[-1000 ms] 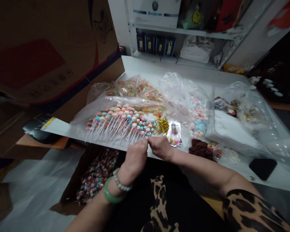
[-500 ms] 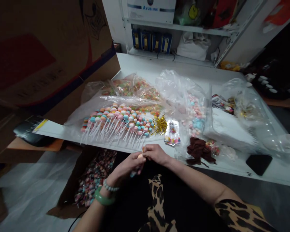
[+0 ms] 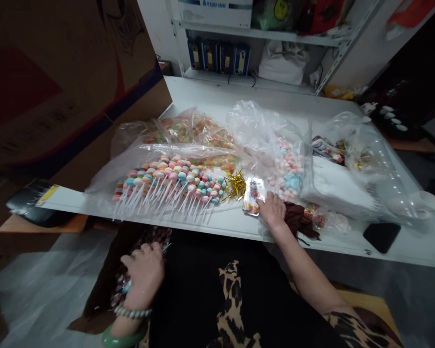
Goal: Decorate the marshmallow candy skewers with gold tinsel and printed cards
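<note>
My left hand [image 3: 144, 273] is low over the cardboard box of wrapped sweets [image 3: 119, 297], palm down with curled fingers. A white stick [image 3: 166, 247] juts out on its thumb side and a pale blue ball shows by its little-finger side, so it seems closed round a candy lollipop; the palm is hidden. At the table's front, my right hand [image 3: 273, 211] has its bent fingertips on the right edge of a stack of small printed packets [image 3: 253, 191]. Left of that lie gold twist ties [image 3: 235, 185] and many striped ball lollipops [image 3: 166, 176] with white sticks.
Behind the lollipops are clear bags of colourful sweets [image 3: 199, 130]. A bag of pastel sweets [image 3: 290, 162], brown cloth [image 3: 300, 220], white bags [image 3: 340, 186] and a black phone-like slab [image 3: 382, 236] lie to the right. A large carton [image 3: 76, 87] stands at left.
My hands, together at the table edge before, have parted. The left went down and left over the box; the right went up and right onto the printed packets. The view has shifted slightly.
</note>
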